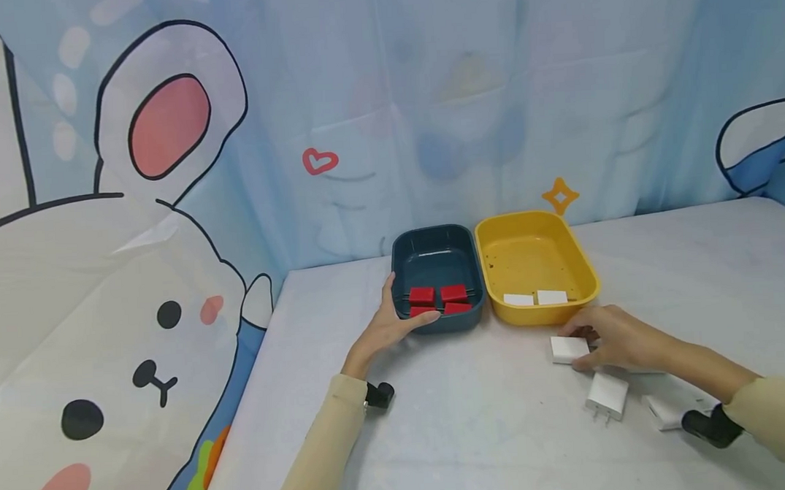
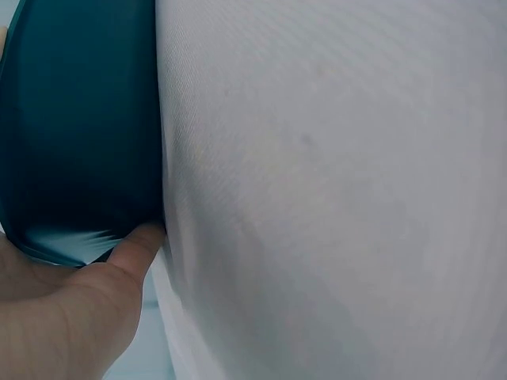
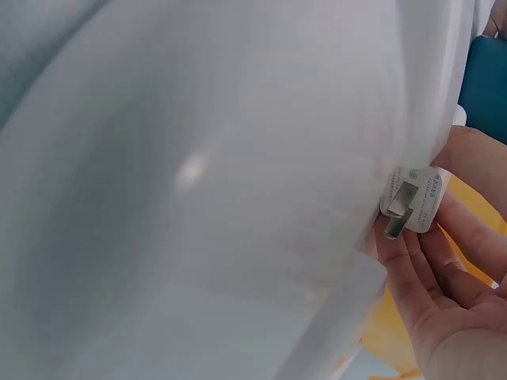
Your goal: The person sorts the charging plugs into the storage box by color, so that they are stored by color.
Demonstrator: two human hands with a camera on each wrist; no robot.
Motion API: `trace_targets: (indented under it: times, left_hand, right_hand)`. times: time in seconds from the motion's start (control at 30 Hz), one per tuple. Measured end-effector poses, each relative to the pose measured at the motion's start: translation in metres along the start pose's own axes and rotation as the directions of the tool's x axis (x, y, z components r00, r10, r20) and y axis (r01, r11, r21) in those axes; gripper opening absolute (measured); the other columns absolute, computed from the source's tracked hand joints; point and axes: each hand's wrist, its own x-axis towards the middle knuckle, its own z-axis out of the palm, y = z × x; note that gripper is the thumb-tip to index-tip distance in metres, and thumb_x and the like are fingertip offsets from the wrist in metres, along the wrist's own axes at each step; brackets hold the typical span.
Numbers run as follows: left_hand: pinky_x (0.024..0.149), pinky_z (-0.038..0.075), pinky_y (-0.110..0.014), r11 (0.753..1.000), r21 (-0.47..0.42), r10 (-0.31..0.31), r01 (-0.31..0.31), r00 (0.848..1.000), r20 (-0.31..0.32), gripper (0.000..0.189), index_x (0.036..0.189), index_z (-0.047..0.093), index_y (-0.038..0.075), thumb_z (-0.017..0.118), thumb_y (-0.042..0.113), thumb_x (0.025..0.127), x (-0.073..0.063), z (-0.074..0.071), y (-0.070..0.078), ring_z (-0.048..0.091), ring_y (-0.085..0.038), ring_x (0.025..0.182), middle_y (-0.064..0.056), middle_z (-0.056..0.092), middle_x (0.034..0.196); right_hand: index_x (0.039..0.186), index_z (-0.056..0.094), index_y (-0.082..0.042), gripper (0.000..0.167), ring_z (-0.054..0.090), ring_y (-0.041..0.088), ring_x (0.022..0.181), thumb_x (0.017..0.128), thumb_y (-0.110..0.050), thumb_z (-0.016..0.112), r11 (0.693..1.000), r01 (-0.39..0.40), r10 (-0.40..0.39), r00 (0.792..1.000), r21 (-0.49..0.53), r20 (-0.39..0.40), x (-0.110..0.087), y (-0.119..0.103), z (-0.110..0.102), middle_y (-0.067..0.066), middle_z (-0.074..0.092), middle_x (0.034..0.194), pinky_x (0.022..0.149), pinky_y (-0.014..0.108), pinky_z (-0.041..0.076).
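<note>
My left hand [image 1: 384, 324] grips the near left corner of a dark teal bin [image 1: 435, 239], thumb at the front rim and fingers along the side. Inside that bin lie several red plug chargers [image 1: 454, 293]. In front of the yellow bin [image 1: 534, 314], my right hand [image 1: 623, 337] pinches a white plug charger [image 1: 568, 349] between thumb and fingers. The right wrist view shows this charger's printed end and metal prongs [image 3: 402, 199]. Another white charger [image 1: 607, 395] lies just below the right hand, prongs toward me.
Two white chargers [image 1: 551, 297] sit in the yellow bin, which stands right beside the teal one. More white chargers [image 1: 664, 412] lie near the right wrist, partly hidden by the arm. A printed curtain [image 1: 387, 128] hangs behind the white-covered table [image 1: 479, 431].
</note>
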Motion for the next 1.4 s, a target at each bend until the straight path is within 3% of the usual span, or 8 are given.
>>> trace_targets:
  times: [0.37,0.57,0.7,0.8,0.93,1.03,1.2,1.4]
  left_hand:
    - [0.121,0.028,-0.065,1.000,0.012,0.002,-0.002,1.000,0.002,0.122,0.169,-0.003,0.023,0.080,0.054,0.086,0.000,-0.001,-0.003,0.023,-0.036,0.156,-0.014,0.013,0.174]
    - [0.121,0.029,-0.064,1.000,0.015,0.001,0.000,1.000,-0.009,0.121,0.169,-0.003,0.024,0.080,0.052,0.086,0.001,-0.003,0.000,0.024,-0.035,0.155,-0.013,0.014,0.174]
    - [0.121,0.029,-0.064,1.000,0.014,0.004,-0.004,1.000,-0.007,0.119,0.169,-0.002,0.025,0.080,0.051,0.087,0.002,-0.005,0.001,0.023,-0.035,0.156,-0.012,0.013,0.174]
    - [0.121,0.029,-0.064,1.000,0.003,0.008,-0.008,1.000,-0.010,0.118,0.169,-0.002,0.023,0.080,0.049,0.088,0.002,-0.004,0.001,0.022,-0.035,0.155,-0.012,0.013,0.174]
    - [0.120,0.030,-0.063,1.000,0.001,0.008,-0.008,1.000,-0.005,0.117,0.169,-0.002,0.022,0.079,0.048,0.088,0.002,-0.002,-0.001,0.023,-0.035,0.155,-0.013,0.015,0.173]
    - [0.120,0.031,-0.063,1.000,0.000,0.002,-0.002,1.000,-0.001,0.118,0.169,-0.002,0.022,0.079,0.049,0.088,0.002,0.001,-0.002,0.024,-0.035,0.155,-0.014,0.015,0.173]
    - [0.121,0.029,-0.063,1.000,-0.004,-0.010,0.010,1.000,-0.009,0.117,0.169,-0.002,0.024,0.080,0.049,0.088,0.001,0.000,-0.003,0.022,-0.035,0.155,-0.013,0.013,0.174]
    - [0.121,0.029,-0.064,1.000,-0.002,0.001,-0.001,1.000,-0.004,0.119,0.169,-0.002,0.024,0.080,0.051,0.087,0.000,-0.002,-0.001,0.022,-0.034,0.156,-0.012,0.012,0.174]
  right_hand:
    - [0.111,0.077,-0.004,0.041,0.061,0.006,0.088,0.076,-0.016,0.094,0.987,0.151,-0.155,0.985,-0.057,-0.077,-0.007,0.006,0.007,-0.002,0.070,0.106,0.076,0.027,0.059]
    - [0.117,0.076,-0.015,0.043,0.061,0.004,0.098,0.078,-0.022,0.093,0.977,0.203,-0.205,0.979,-0.066,-0.014,-0.003,-0.005,-0.010,-0.008,0.069,0.115,0.086,0.027,0.059]
    - [0.116,0.076,-0.019,0.042,0.062,0.002,0.097,0.078,-0.022,0.094,0.952,0.301,-0.302,0.953,-0.057,-0.012,0.002,-0.015,-0.030,-0.011,0.069,0.115,0.085,0.027,0.059]
    - [0.115,0.076,-0.019,0.043,0.063,0.001,0.095,0.077,-0.019,0.095,0.934,0.354,-0.357,0.932,-0.044,-0.070,0.010,-0.019,-0.042,-0.011,0.069,0.113,0.083,0.026,0.060]
    - [0.114,0.077,-0.012,0.043,0.066,0.008,0.094,0.075,-0.011,0.095,0.946,0.311,-0.325,0.922,-0.095,-0.210,0.027,-0.016,-0.052,-0.006,0.071,0.111,0.082,0.026,0.060]
    - [0.114,0.076,-0.002,0.042,0.067,0.021,0.095,0.076,-0.007,0.094,0.966,0.221,-0.249,0.929,-0.131,-0.274,0.039,-0.007,-0.057,0.003,0.071,0.109,0.086,0.036,0.062]
    - [0.115,0.071,0.009,0.043,0.065,0.033,0.096,0.079,-0.003,0.090,0.981,0.122,-0.161,0.948,-0.154,-0.275,0.062,0.008,-0.059,0.018,0.070,0.108,0.089,0.057,0.058]
    - [0.112,0.071,0.013,0.038,0.064,0.034,0.092,0.079,0.002,0.088,0.986,0.044,-0.080,0.970,-0.158,-0.230,0.080,0.014,-0.060,0.023,0.071,0.105,0.089,0.059,0.057]
